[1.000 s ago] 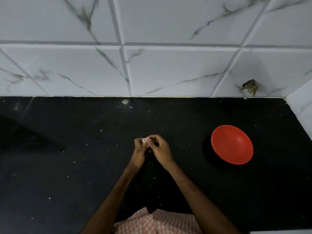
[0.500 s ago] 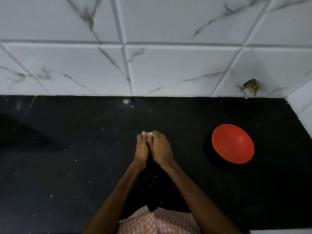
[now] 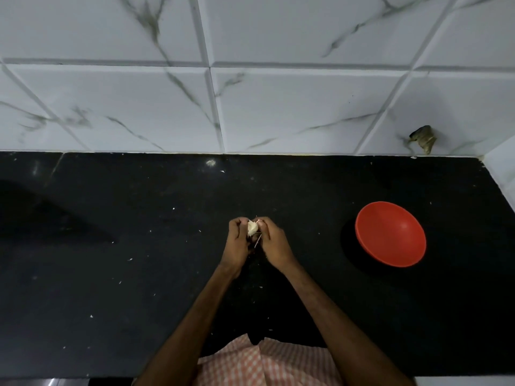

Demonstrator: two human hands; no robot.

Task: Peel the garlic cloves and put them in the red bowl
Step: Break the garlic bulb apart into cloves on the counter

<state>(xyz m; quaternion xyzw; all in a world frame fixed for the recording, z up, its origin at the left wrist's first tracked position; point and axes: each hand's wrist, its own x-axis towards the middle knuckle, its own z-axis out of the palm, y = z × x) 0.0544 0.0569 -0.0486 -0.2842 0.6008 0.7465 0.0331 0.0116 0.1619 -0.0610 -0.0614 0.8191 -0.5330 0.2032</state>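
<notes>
both hands meet above the black stone desk (image 3: 111, 274): the left hand (image 3: 237, 245) and right hand (image 3: 274, 242) pinch a small pale garlic clove (image 3: 252, 227) between fingertips. the round red plastic bowl (image 3: 390, 234) sits well apart to the right, nothing between. pale skin flecks dot the desk; white marbled wall tiles (image 3: 278, 107) rise behind.

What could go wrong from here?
1. The left hand and right hand both pinch the small garlic clove at the fingertips above the counter. It could slip and land among the skin flecks there.
2. A thin strip of skin hangs from the clove and may end up in the red bowl with it.
3. The bowl sits well off to the right, so the carry could end in a drop or a miss.
</notes>
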